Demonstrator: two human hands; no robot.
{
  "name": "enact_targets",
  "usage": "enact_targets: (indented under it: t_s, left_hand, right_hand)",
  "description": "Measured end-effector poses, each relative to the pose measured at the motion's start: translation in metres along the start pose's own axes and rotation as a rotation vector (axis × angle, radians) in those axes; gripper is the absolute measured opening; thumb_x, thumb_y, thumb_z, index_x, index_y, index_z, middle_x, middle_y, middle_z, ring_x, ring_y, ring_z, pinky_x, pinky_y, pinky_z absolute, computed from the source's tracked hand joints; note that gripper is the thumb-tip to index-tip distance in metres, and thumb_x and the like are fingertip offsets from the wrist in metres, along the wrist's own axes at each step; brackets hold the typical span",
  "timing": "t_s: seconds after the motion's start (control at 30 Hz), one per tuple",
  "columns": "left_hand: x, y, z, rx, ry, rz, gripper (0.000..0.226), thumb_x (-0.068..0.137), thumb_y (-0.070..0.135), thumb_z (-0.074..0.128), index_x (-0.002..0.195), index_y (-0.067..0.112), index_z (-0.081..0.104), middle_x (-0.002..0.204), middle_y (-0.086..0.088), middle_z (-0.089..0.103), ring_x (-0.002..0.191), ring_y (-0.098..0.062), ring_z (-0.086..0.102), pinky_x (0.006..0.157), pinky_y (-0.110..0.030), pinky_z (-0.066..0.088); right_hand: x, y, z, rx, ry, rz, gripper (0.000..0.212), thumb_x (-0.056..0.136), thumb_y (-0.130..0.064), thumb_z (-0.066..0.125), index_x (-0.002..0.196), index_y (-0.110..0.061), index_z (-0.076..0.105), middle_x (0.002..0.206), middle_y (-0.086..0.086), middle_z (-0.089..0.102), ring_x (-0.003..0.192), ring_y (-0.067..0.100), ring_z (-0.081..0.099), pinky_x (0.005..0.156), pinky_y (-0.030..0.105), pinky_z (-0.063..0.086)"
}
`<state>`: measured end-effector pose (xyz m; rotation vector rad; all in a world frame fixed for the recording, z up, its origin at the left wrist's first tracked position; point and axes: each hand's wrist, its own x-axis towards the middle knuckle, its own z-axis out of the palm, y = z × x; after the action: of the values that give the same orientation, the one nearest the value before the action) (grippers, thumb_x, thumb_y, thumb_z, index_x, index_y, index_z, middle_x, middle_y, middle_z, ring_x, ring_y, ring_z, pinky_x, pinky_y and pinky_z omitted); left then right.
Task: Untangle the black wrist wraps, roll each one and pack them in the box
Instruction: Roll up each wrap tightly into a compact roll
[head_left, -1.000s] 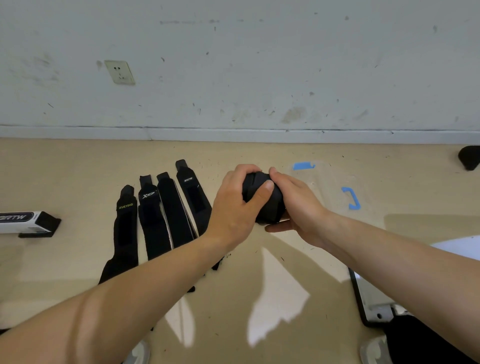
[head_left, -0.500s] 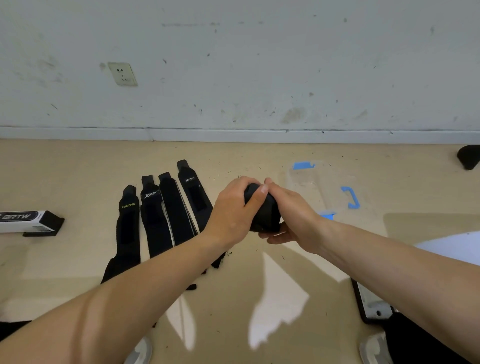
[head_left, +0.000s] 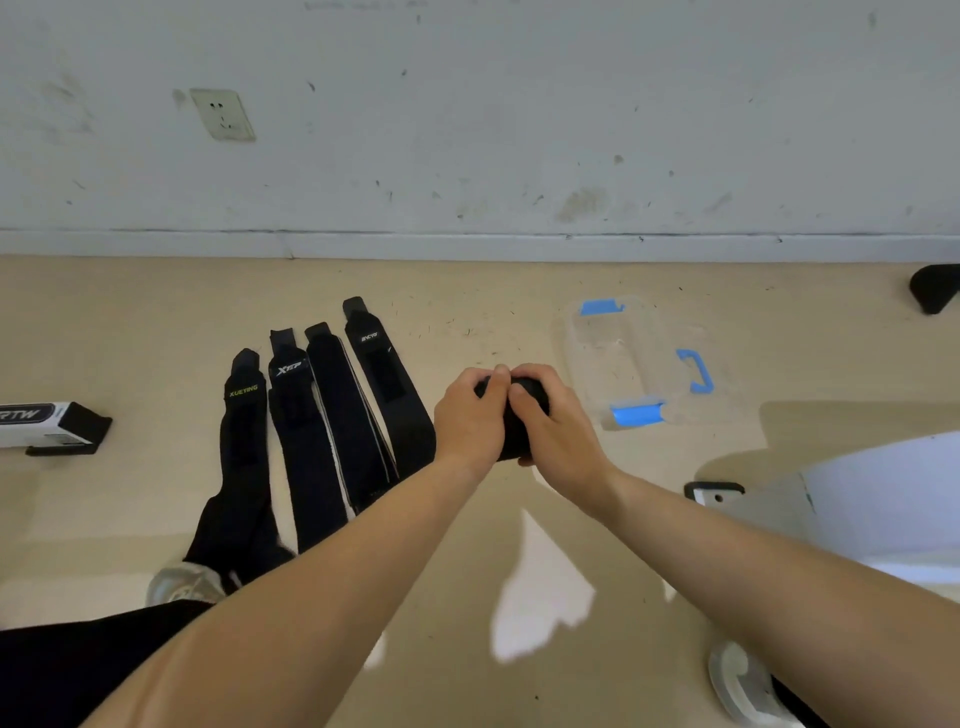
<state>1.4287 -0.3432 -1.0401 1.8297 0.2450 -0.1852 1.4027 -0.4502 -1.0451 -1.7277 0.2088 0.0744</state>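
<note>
Wall socket (head_left: 222, 114), RTW carton (head_left: 49, 427) far L.

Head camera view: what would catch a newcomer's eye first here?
Both hands meet at the centre, where the left hand and right hand grip a rolled black wrist wrap between them. To their left, four black wraps lie flat side by side on the floor. To their right sits a clear box with blue latches.
</note>
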Motion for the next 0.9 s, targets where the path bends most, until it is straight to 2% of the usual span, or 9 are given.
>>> enact_targets:
  t_s: [0.1, 0.23, 0.3, 0.4, 0.5, 0.63, 0.77, 0.83, 0.9]
  left_hand:
    - [0.008, -0.022, 0.01, -0.005, -0.03, -0.095, 0.036, 0.108, 0.047, 0.045, 0.113, 0.019, 0.067, 0.106, -0.001, 0.069, 0.1, -0.02, 0.067, 0.088, -0.036, 0.055]
    - [0.018, -0.046, 0.015, -0.1, -0.113, -0.286, 0.05, 0.109, 0.056, 0.03, 0.123, 0.017, 0.058, 0.113, -0.011, 0.067, 0.101, -0.025, 0.067, 0.081, -0.037, 0.056]
    - [0.022, -0.06, 0.015, -0.184, -0.178, -0.378, 0.041, 0.108, 0.054, 0.038, 0.128, 0.021, 0.053, 0.117, -0.011, 0.064, 0.102, -0.025, 0.067, 0.08, -0.04, 0.06]
    - [0.031, -0.086, 0.015, -0.212, -0.252, -0.467, 0.023, 0.104, 0.035, 0.056, 0.124, 0.024, 0.057, 0.123, -0.011, 0.062, 0.11, -0.029, 0.065, 0.091, -0.053, 0.061]
    - [0.043, -0.111, 0.02, -0.291, -0.235, -0.53, 0.03, 0.101, 0.027, 0.065, 0.128, 0.021, 0.055, 0.128, -0.013, 0.061, 0.117, -0.03, 0.062, 0.091, -0.05, 0.062]
    - [0.064, -0.133, 0.033, -0.412, -0.165, -0.565, 0.042, 0.099, 0.03, 0.068, 0.131, 0.016, 0.045, 0.125, -0.011, 0.06, 0.116, -0.026, 0.063, 0.095, -0.046, 0.06]
    - [0.09, -0.157, 0.053, -0.231, -0.142, -0.526, 0.035, 0.099, 0.04, 0.068, 0.125, 0.019, 0.056, 0.121, -0.004, 0.065, 0.109, -0.02, 0.066, 0.093, -0.038, 0.059]
    - [0.101, -0.169, 0.066, -0.081, -0.118, -0.468, 0.035, 0.1, 0.04, 0.066, 0.125, 0.017, 0.06, 0.118, -0.002, 0.066, 0.104, -0.019, 0.064, 0.09, -0.035, 0.055]
    - [0.111, -0.183, 0.08, -0.007, -0.082, -0.46, 0.035, 0.099, 0.04, 0.067, 0.122, 0.015, 0.059, 0.114, -0.001, 0.065, 0.1, -0.02, 0.063, 0.088, -0.034, 0.053]
  right_hand:
    - [0.007, 0.022, 0.002, -0.073, 0.042, 0.001, 0.013, 0.101, -0.029, 0.052, 0.107, -0.029, 0.063, 0.107, -0.001, 0.066, 0.098, 0.015, 0.065, 0.077, 0.035, 0.056]
    - [0.014, 0.054, 0.004, -0.118, 0.07, 0.103, 0.014, 0.103, -0.029, 0.051, 0.11, -0.024, 0.062, 0.095, -0.007, 0.066, 0.085, 0.016, 0.065, 0.07, 0.036, 0.056]
    - [0.019, 0.07, 0.007, -0.117, 0.081, 0.178, 0.016, 0.102, -0.032, 0.051, 0.111, -0.024, 0.062, 0.096, -0.005, 0.066, 0.086, 0.02, 0.065, 0.07, 0.037, 0.054]
    - [0.027, 0.09, 0.01, -0.074, 0.105, 0.279, 0.015, 0.102, -0.032, 0.053, 0.11, -0.024, 0.063, 0.097, -0.002, 0.066, 0.091, 0.025, 0.066, 0.073, 0.045, 0.058]
    - [0.034, 0.101, 0.009, -0.001, 0.044, 0.385, 0.02, 0.103, -0.033, 0.055, 0.121, -0.025, 0.058, 0.106, 0.0, 0.065, 0.096, 0.025, 0.066, 0.075, 0.048, 0.06]
    - [0.049, 0.121, 0.001, 0.118, 0.012, 0.499, 0.053, 0.094, -0.036, 0.069, 0.136, -0.031, 0.038, 0.12, -0.001, 0.063, 0.108, 0.02, 0.066, 0.08, 0.037, 0.057]
    - [0.073, 0.149, -0.003, 0.053, 0.076, 0.514, 0.063, 0.083, -0.028, 0.081, 0.132, -0.028, 0.041, 0.122, 0.0, 0.062, 0.104, 0.018, 0.068, 0.078, 0.034, 0.057]
    - [0.086, 0.164, -0.005, -0.092, 0.134, 0.453, 0.069, 0.076, -0.026, 0.086, 0.13, -0.027, 0.043, 0.121, 0.002, 0.061, 0.101, 0.02, 0.067, 0.084, 0.036, 0.058]
    - [0.095, 0.177, -0.005, -0.257, 0.168, 0.393, 0.075, 0.071, -0.028, 0.087, 0.131, -0.026, 0.044, 0.124, 0.004, 0.055, 0.102, 0.02, 0.062, 0.087, 0.031, 0.053]
